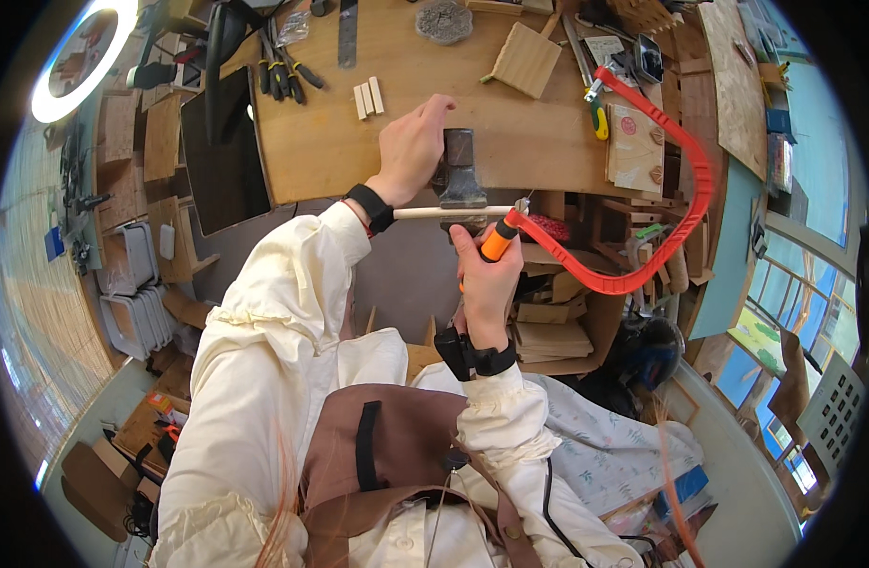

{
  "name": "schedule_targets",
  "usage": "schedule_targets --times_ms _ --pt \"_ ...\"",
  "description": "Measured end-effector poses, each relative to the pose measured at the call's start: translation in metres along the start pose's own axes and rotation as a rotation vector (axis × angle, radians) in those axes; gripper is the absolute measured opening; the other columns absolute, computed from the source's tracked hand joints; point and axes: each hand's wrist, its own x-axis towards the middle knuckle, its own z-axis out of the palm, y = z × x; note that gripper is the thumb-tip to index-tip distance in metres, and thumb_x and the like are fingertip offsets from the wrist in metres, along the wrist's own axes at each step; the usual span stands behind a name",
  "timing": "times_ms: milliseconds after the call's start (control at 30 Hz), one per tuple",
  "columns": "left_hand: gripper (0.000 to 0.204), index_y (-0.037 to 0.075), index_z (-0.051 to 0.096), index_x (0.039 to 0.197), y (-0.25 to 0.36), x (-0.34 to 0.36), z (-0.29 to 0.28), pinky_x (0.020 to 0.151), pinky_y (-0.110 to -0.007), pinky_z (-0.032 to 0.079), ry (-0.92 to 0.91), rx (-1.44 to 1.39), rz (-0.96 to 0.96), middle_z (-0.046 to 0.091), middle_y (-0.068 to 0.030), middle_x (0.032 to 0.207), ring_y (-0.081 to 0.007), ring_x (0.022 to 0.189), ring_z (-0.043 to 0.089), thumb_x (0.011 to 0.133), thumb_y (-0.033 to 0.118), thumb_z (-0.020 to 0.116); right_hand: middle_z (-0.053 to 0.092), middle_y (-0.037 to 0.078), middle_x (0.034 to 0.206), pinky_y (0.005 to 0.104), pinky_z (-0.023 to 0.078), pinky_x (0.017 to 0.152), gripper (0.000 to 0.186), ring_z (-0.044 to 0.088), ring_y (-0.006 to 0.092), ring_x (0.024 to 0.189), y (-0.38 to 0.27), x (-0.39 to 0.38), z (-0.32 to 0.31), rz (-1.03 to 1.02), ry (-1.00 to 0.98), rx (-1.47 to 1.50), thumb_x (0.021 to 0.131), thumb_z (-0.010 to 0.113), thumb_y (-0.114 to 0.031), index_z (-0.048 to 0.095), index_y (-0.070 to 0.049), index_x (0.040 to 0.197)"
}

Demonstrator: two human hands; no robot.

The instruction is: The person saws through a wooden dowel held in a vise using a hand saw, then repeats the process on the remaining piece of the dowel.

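A: What has the right hand [487, 279] got?
B: Its fingers are wrapped tight around the orange handle of a red coping saw [685, 189], frame centre, the frame arcing toward the upper right.
A: And the left hand [414, 147]?
B: Closed over the top of a small dark vise [461, 175] at the workbench [330, 142] edge, just above centre.
A: The piece?
B: A pale wooden dowel [449, 212] lies level in the vise, its end touching the saw blade.

1. Deep-framed coping saw [685, 222]: bright red-orange frame, orange handle;
2. Thin round wooden dowel [449, 213]: pale cream;
3. Metal bench vise [460, 175] at the bench's front edge: dark grey;
4. Plywood bench top [359, 123]: light tan;
5. Sleeves: cream; apron: brown.
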Motion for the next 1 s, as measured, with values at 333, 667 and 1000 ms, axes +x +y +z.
schedule_targets --times_ms 333,667,1000 --pt "0.015 0.012 0.054 0.104 -0.004 -0.003 0.004 0.057 -0.049 0.047 -0.126 -0.001 -0.069 0.066 -0.0167 0.074 -0.0395 0.067 0.063 0.091 0.011 0.045 0.044 -0.006 0.066 0.0217 0.037 0.054 0.035 0.041 0.0051 0.059 0.003 -0.002 -0.001 0.069 0.048 0.043 0.078 0.082 -0.011 0.047 -0.008 0.081" --pt "0.021 0.01 0.059 0.104 -0.027 0.013 -0.001 0.069 -0.044 0.049 -0.365 -0.26 -0.265 0.067 -0.0196 0.083 -0.036 0.08 0.065 0.099 0.026 0.046 0.044 -0.004 0.059 0.0207 0.03 0.038 0.026 0.04 0.0045 0.041 0.005 -0.001 -0.013 -0.126 -0.024 0.042 0.09 0.069 -0.014 0.045 -0.009 0.086" --pt "0.052 0.008 0.049 0.137 0.066 -0.006 -0.095 0.102 -0.037 0.04 -0.167 -0.371 0.297 0.045 -0.0148 0.144 -0.0299 0.129 0.047 0.091 0.029 0.063 0.051 0.001 0.054 0.0256 0.039 0.043 0.027 0.05 0.0099 0.046 0.028 -0.053 -0.05 -0.065 -0.109 -0.165 0.102 0.049 -0.029 0.05 -0.004 0.094"
